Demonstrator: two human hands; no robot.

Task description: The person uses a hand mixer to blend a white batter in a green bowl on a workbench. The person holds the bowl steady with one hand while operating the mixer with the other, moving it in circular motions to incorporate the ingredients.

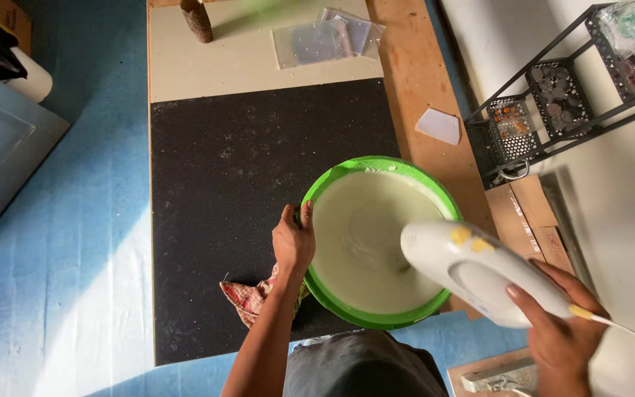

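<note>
A green bowl [376,167] full of pale, creamy batter stands on a black mat [244,184]. My left hand [293,239] grips the bowl's left rim. My right hand [564,327] holds a white electric hand mixer [479,270] over the bowl's right side, and its beaters dip into the batter, mostly hidden by the mixer body. A white cord runs off the mixer to the right. A red checked cloth [250,298] lies under the bowl's near-left edge.
The mat lies on a wooden table [413,66] with a cream sheet [244,62], clear plastic bags [328,37], a brown cylinder [198,20] and a white scraper [439,125]. A black wire rack [553,103] of small items stands at right. The floor is blue [75,220].
</note>
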